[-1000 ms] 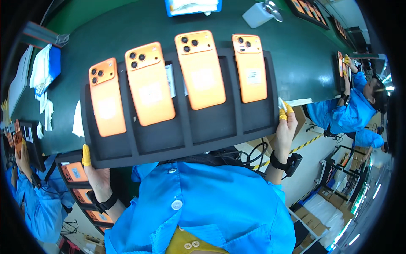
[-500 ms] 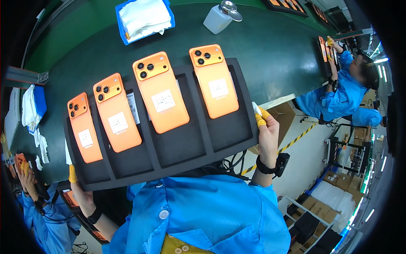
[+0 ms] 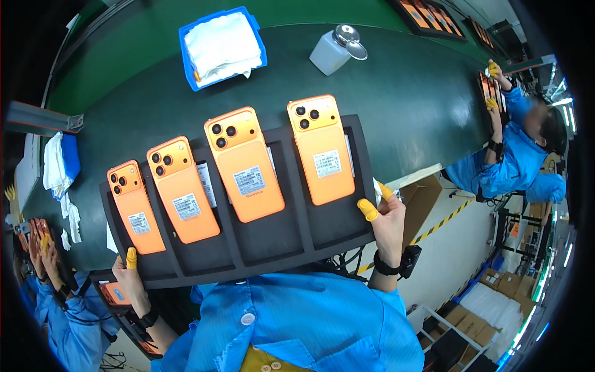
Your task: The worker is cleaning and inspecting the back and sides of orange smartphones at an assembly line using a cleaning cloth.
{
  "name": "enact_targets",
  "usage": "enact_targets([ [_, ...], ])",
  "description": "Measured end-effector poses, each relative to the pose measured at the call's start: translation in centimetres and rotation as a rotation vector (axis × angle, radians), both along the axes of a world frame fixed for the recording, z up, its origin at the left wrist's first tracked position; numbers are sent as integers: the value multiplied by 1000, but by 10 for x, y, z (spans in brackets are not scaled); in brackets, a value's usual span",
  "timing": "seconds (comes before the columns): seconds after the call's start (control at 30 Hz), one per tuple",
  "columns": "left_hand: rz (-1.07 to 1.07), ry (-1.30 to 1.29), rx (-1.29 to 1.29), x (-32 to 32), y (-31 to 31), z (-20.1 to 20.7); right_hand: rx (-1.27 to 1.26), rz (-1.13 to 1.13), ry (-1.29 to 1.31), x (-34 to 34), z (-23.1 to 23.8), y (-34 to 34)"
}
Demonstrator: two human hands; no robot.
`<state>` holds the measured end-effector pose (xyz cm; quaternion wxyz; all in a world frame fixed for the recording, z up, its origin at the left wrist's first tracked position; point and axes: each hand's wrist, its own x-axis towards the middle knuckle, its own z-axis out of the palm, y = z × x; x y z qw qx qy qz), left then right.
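Observation:
A black compartment tray (image 3: 263,266) is held in front of me, its front edge close to my body. Several orange phones (image 3: 245,170) lie in a row on it, backs up, camera ends overhanging the far rim, each with a white label. My left hand (image 3: 131,286) grips the near left corner, its yellow-cotted thumb on the edge. At the right end, my right hand (image 3: 389,230) is closed on the tray with its yellow-cotted thumb over the rim. A white cloth (image 3: 377,188) shows beside my right fingers; whether they hold it I cannot tell.
On the green table (image 3: 409,118) stand a blue bin (image 3: 263,57) of folded white cloths and a white pump bottle (image 3: 330,54) with a metal top. More cloths (image 3: 57,162) lie at left. Co-workers in blue (image 3: 505,170) handle phones at right and left. A cardboard box (image 3: 424,208) stands at right.
The whole view has shifted, so tray and table items appear lower. My right thumb has come onto the tray's rim, and my left hand sits farther up along the near left corner.

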<state>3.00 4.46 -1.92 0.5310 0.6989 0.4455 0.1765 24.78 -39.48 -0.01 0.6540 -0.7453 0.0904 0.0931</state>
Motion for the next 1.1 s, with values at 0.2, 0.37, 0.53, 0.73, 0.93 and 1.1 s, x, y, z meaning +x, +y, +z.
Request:
enact_targets([
  [0.2,-64,-47,75,-11,0,-7,-47,38,20,-4,-1,-8],
  [0.37,-80,-80,120,-7,-11,-5,27,8,-56,-10,-11,-17],
  [0.53,-17,-91,156,-10,-15,-1,0,4,-126,-11,-10,-17],
  [0.73,5,-101,114,-6,-21,24,28,-14,-129,-9,5,-18],
  [0.93,-66,-47,106,25,-13,93,94,52,-283,18,56,-31],
  [1.1,-104,-91,223,118,20,153,-295,116,-521,109,127,-17],
])
